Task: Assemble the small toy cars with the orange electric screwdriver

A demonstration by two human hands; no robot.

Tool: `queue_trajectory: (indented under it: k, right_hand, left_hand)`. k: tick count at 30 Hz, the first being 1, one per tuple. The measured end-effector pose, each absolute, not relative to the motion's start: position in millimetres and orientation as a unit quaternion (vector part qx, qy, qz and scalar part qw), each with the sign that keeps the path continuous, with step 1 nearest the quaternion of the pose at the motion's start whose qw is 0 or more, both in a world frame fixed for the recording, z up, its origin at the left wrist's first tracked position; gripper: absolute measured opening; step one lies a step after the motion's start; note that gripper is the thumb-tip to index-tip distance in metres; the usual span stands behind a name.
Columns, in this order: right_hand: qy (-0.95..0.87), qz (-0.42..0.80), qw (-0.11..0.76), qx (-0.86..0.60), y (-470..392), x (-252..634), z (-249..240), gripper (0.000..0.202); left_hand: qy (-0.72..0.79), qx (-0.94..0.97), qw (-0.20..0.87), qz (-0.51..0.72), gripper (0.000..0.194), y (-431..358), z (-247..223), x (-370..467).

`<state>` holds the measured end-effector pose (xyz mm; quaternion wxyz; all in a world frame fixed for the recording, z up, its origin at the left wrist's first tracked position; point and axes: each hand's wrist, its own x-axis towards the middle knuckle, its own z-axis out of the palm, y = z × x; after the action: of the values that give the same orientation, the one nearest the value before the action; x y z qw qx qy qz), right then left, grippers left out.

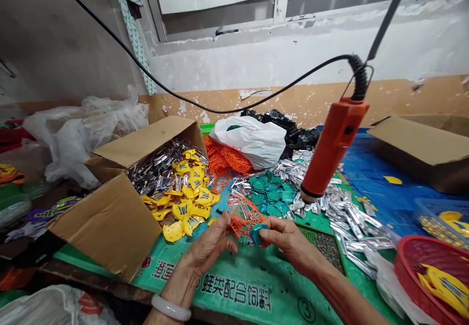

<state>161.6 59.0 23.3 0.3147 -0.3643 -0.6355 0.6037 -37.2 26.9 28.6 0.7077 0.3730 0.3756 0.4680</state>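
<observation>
In my right hand (284, 239) a small teal plastic piece (258, 234) is pinched between thumb and fingers. Opposite it, my left hand (214, 242), with a pale bangle on the wrist, has thumb and forefinger closed on the edge of an orange openwork plastic piece (245, 213). The two hands are a short way apart above the green printed sheet (234, 281). Just beyond them lies a pile of teal pieces (273, 190). Yellow printed plastic pieces (192, 195) spill from a cardboard box (120, 222) to the left.
A red-orange cylindrical tool (331, 151) hangs on a black cable at right. Silver strips (351, 222) and a green tray of small dark bits (328, 249) lie below it. A red basket (414, 266) stands front right. A white bag (251, 141) rests at the back.
</observation>
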Motion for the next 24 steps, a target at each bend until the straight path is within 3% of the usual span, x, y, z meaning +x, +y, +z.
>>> queue_trajectory:
  k: [8, 19, 24]
  right_hand:
    - [-0.605, 0.629, 0.309, -0.378, 39.0, 159.4, 18.6, 0.023]
    - [-0.747, 0.352, 0.364, -0.431, 28.2, 158.5, 18.3, 0.007]
    - [-0.797, 0.256, 0.331, -0.436, 27.5, 160.1, 14.5, 0.017]
  left_hand:
    - [0.355, 0.251, 0.699, 0.568, 0.021, 18.2, 9.5, -1.9]
    - [0.402, 0.259, 0.688, 0.545, 0.021, 3.9, 12.0, 6.4]
    - [0.381, 0.197, 0.700, 0.571, 0.018, 0.8, 1.7, 12.6]
